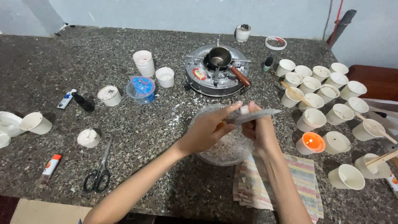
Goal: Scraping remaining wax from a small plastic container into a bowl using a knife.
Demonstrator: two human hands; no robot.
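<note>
Over a clear glass bowl (207,155) heaped with white wax shavings, the left hand (207,130) was closed around the handle of a knife (255,115), whose blade pointed off to the right. The right hand (259,128) was curled around a small white piece of wax (244,109), pinched at the fingertips just against the blade. The bowl sat on the speckled counter (137,132), partly on a striped cloth (300,178).

By the look of it, the step in hand was shaving the piece down into the bowl. The next stroke would call for a steady blade angle, the piece kept over the bowl, and fingertips held clear of the edge as the piece got shorter.

Behind the bowl stood a small stove (217,79) with a metal pot (219,57) on it. To the right was a cluster of white paper cups (327,93), some with sticks laid across, and a lit orange candle (311,143). Scissors (99,170) and a glue stick (49,168) lay to the left.
</note>
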